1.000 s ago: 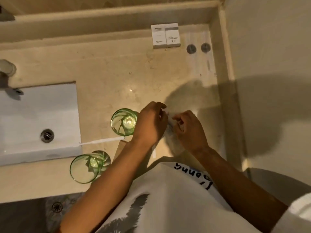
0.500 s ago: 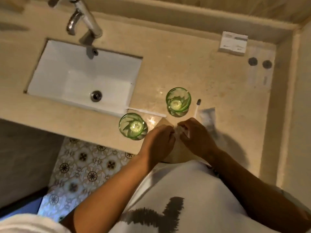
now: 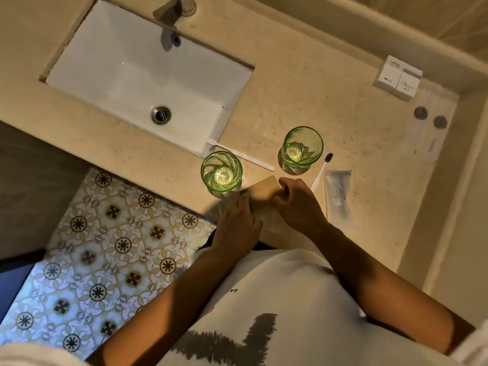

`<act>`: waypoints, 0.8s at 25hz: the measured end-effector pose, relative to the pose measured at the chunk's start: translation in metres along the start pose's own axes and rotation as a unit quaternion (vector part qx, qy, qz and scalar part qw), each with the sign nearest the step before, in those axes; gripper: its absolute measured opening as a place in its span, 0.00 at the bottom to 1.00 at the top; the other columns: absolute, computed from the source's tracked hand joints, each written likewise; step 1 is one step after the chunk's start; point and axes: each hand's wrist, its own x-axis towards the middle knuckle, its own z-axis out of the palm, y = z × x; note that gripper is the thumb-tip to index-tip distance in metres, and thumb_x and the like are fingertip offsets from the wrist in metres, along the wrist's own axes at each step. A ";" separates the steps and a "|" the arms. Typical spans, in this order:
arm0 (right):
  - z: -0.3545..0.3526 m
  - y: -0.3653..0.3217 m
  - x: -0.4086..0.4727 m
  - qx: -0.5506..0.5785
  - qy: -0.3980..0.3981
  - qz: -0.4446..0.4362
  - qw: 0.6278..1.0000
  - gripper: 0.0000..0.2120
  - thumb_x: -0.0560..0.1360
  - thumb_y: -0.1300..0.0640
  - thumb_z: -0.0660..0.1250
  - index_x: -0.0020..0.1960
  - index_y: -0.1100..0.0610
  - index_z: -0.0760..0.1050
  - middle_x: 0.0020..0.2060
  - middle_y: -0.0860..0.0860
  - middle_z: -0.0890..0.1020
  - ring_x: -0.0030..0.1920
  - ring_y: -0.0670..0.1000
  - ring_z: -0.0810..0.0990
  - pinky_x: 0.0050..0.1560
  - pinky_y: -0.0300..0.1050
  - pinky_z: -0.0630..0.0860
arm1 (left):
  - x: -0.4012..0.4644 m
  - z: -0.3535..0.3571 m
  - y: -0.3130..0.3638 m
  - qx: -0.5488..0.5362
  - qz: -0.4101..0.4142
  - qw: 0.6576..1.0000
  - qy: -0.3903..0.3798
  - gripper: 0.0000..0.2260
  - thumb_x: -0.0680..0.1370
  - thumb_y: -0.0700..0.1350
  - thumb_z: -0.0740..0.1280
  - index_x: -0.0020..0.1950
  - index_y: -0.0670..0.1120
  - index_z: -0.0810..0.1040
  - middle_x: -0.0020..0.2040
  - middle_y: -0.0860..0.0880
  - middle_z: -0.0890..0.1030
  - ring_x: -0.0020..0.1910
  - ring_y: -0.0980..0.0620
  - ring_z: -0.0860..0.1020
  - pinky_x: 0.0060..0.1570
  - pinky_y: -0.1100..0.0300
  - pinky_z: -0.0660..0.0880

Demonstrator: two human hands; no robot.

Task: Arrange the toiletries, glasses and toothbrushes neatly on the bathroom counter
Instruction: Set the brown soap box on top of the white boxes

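Observation:
Two green glasses stand upright on the beige counter (image 3: 303, 83): one (image 3: 221, 172) near the front edge, the other (image 3: 303, 146) further back and right. A white toothbrush (image 3: 239, 154) lies flat between them by the sink corner. A dark-bristled toothbrush (image 3: 322, 170) lies right of the far glass, beside a clear wrapper (image 3: 338, 190). My left hand (image 3: 237, 228) and my right hand (image 3: 297, 204) both grip a flat tan packet (image 3: 264, 191) at the counter's front edge. The packet's lower part is hidden under my hands.
A white sink (image 3: 148, 75) with a drain and tap (image 3: 184, 6) fills the counter's left. Two white boxes (image 3: 398, 77) stand at the back right, near two dark round marks (image 3: 430, 117). A wall bounds the right side. Patterned floor tiles (image 3: 105, 247) lie below the edge.
The view swung left and down, bringing the sink and floor into frame. My hands left the clear wrapper beside the dark-bristled toothbrush and came onto the tan packet near the front edge.

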 end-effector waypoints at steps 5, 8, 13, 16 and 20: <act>-0.009 0.005 -0.017 0.110 0.002 0.076 0.991 0.17 0.79 0.54 0.68 0.66 0.56 0.76 0.54 0.50 0.81 0.51 0.47 0.78 0.52 0.42 0.76 | -0.004 0.001 0.001 -0.024 -0.016 1.000 0.012 0.22 0.78 0.43 0.66 0.72 0.45 0.69 0.64 0.44 0.74 0.62 0.45 0.73 0.59 0.52 0.71; -0.023 0.012 -0.028 0.178 0.026 0.107 0.978 0.13 0.78 0.55 0.69 0.62 0.52 0.78 0.47 0.48 0.83 0.47 0.50 0.83 0.49 0.46 0.83 | -0.004 0.004 0.013 -0.040 -0.008 0.999 0.001 0.21 0.77 0.44 0.68 0.70 0.49 0.70 0.55 0.50 0.77 0.53 0.49 0.77 0.49 0.56 0.72; -0.060 0.040 -0.030 0.296 0.099 0.180 0.933 0.05 0.78 0.55 0.69 0.53 0.50 0.80 0.43 0.50 0.85 0.40 0.50 0.83 0.42 0.44 0.81 | 0.014 0.021 0.055 -0.031 0.046 0.998 -0.042 0.22 0.77 0.43 0.69 0.70 0.52 0.70 0.53 0.53 0.79 0.49 0.52 0.78 0.50 0.55 0.76; -0.086 0.064 -0.023 0.326 0.156 0.219 0.906 0.09 0.79 0.55 0.68 0.58 0.56 0.81 0.44 0.51 0.84 0.41 0.50 0.82 0.43 0.46 0.81 | 0.037 0.040 0.093 -0.014 0.109 0.992 -0.056 0.22 0.76 0.40 0.70 0.69 0.49 0.73 0.56 0.51 0.78 0.49 0.52 0.76 0.51 0.58 0.75; -0.129 0.099 -0.004 0.371 0.220 0.242 0.869 0.08 0.80 0.56 0.66 0.58 0.55 0.80 0.48 0.54 0.85 0.44 0.51 0.82 0.49 0.50 0.81 | 0.077 0.067 0.157 0.015 0.168 0.984 -0.064 0.21 0.77 0.42 0.69 0.70 0.46 0.73 0.61 0.45 0.78 0.55 0.45 0.78 0.53 0.56 0.75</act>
